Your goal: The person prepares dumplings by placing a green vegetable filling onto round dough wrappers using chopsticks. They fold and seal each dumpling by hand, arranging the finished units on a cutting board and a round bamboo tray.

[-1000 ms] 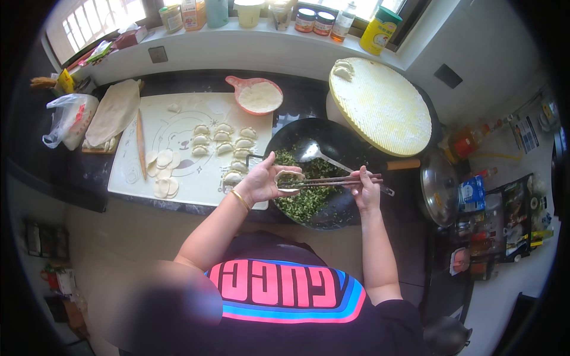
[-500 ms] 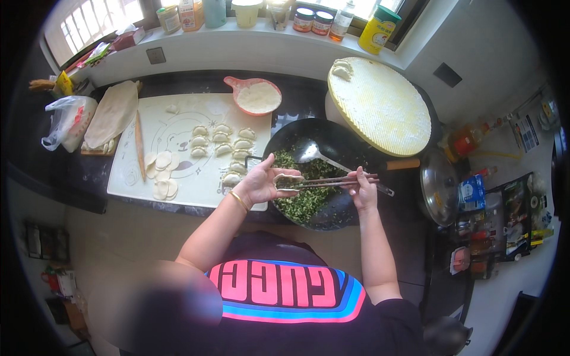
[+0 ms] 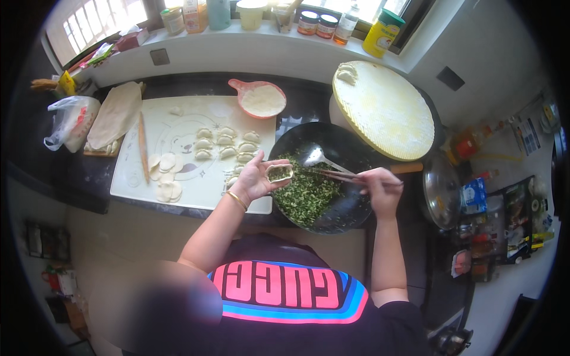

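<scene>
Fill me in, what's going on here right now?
A person is working over a black wok with both hands. The left hand holds an open wrapper with green filling on it. The right hand grips chopsticks over the wok, where more chopped green filling lies beside a metal ladle. To the left, folded dumplings and flat wrappers lie on a pale mat.

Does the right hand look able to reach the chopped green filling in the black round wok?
Probably yes: the right hand holds long brown chopsticks over the black round wok, and the silver metal ladle leaves most of the chopped green filling uncovered.
</scene>
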The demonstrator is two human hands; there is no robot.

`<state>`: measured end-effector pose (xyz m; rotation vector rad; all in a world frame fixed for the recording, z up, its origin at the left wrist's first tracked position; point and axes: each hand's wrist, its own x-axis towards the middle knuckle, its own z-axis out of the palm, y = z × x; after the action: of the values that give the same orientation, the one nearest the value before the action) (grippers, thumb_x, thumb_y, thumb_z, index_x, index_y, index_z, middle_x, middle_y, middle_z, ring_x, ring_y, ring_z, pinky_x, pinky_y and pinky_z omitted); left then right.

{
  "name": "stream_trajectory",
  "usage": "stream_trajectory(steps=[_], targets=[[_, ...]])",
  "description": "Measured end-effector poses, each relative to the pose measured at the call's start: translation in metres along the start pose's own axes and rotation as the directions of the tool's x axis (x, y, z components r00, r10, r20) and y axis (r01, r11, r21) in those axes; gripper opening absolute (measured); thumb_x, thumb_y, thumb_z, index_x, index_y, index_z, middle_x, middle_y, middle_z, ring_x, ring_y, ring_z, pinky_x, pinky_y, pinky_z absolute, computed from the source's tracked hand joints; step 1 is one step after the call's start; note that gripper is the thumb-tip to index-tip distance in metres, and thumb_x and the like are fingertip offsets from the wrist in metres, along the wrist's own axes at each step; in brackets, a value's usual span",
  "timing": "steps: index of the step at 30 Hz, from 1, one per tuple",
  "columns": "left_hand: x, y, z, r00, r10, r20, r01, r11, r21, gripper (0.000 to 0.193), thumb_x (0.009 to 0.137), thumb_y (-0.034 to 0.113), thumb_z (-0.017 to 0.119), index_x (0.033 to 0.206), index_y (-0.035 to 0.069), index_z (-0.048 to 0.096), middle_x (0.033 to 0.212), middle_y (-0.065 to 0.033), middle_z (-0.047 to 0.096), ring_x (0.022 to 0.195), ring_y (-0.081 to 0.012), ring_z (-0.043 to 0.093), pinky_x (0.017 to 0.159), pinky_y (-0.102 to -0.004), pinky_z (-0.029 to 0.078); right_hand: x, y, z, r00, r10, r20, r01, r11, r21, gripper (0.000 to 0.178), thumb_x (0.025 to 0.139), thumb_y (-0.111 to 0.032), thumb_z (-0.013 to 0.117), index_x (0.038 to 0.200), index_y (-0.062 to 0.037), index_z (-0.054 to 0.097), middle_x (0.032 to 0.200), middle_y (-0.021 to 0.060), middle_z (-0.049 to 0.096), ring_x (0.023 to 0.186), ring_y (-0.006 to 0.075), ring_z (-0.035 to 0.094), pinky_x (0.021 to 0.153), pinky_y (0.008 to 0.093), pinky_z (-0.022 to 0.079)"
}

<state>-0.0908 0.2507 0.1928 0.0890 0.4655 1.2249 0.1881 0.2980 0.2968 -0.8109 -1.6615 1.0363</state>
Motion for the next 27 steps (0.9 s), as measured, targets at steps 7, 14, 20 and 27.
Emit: stream_trajectory(steps=[7,14,20,27], targets=[[-0.001,0.004,-0.002,0.994,0.000,0.113,0.010,0.996,-0.091,0.069,0.093,0.050,0.028,0.122,-0.012,0.038,0.119,-0.0269,0.048,0.115,-0.0420,0.043,0.098,-0.0495,0.039,-0.053,0.075,0.061,0.594,-0.180,0.784,0.746,0.489,-0.452,0.007,0.072,-0.011,0.058,0.070,-0.0062,0.052,0.075,0.0076,0.051,0.073,0.0212,0.058,0.062,0.0304,0.050],[-0.012,0.000,0.014,0.969,-0.046,0.244,0.060,0.997,-0.048,0.069,0.092,0.050,0.032,0.124,-0.012,0.037,0.123,-0.0261,0.046,0.116,-0.0382,0.044,0.099,-0.0489,0.037,-0.026,0.024,0.072,0.868,-0.199,0.455,0.412,0.798,-0.439,0.013,0.073,-0.002,0.062,0.085,-0.0017,0.060,0.093,0.0132,0.058,0.082,0.0287,0.059,0.069,0.0356,0.049],[-0.015,-0.007,0.032,0.927,-0.139,0.348,0.127,0.990,0.056,0.067,0.091,0.050,0.037,0.123,-0.009,0.041,0.120,-0.0200,0.051,0.112,-0.0294,0.050,0.097,-0.0450,0.040,-0.009,0.023,0.082,0.829,-0.401,0.390,0.543,0.745,-0.388,0.015,0.068,-0.004,0.070,0.079,-0.0042,0.061,0.082,0.0099,0.057,0.076,0.0263,0.056,0.063,0.0350,0.047],[-0.025,-0.011,0.050,0.951,-0.005,0.310,-0.247,0.595,0.765,0.053,0.080,0.001,0.063,0.128,-0.001,0.042,0.113,-0.0065,0.056,0.102,-0.0117,0.055,0.088,-0.0261,0.047,-0.011,0.022,0.082,0.971,-0.114,0.208,0.171,0.943,-0.284,0.012,0.068,-0.001,0.070,0.077,-0.0011,0.062,0.084,0.0086,0.057,0.076,0.0188,0.058,0.065,0.0283,0.048]])
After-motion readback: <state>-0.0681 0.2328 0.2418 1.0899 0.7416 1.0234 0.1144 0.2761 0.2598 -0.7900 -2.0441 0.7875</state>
